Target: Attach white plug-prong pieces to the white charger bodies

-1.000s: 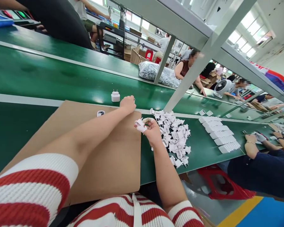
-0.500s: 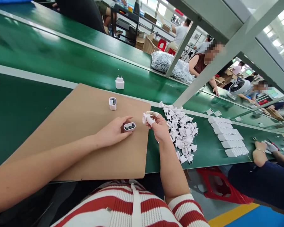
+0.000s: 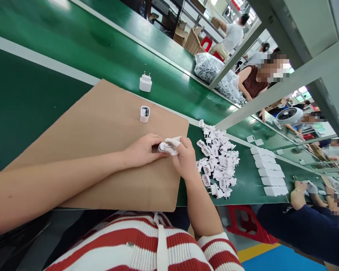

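My left hand point(image 3: 144, 149) is closed around the sides of a white charger housing point(image 3: 161, 147), low over the cardboard sheet point(image 3: 101, 131). Against the housing's open end, my right hand point(image 3: 184, 156) pinches a white plug cap, mostly hidden by its fingers. White covers wrap some of those fingertips. Farther back on the cardboard stands another open charger housing point(image 3: 144, 114) with dark parts inside. Beyond it, on the green belt, is a charger point(image 3: 145, 82) with two pins pointing up. A pile of white plug caps point(image 3: 219, 162) lies right of my right hand.
Rows of white housings point(image 3: 271, 171) stand on the green table farther right. A grey metal post point(image 3: 243, 107) rises behind the pile. A clear bag of small parts point(image 3: 209, 67) lies across the belt. Co-workers sit opposite and to the right, near a red stool point(image 3: 248, 226).
My right hand has moved left, bringing the plug cap against the housing in my left hand. The hands, apart before, now meet. The camera view has tilted and shifted.
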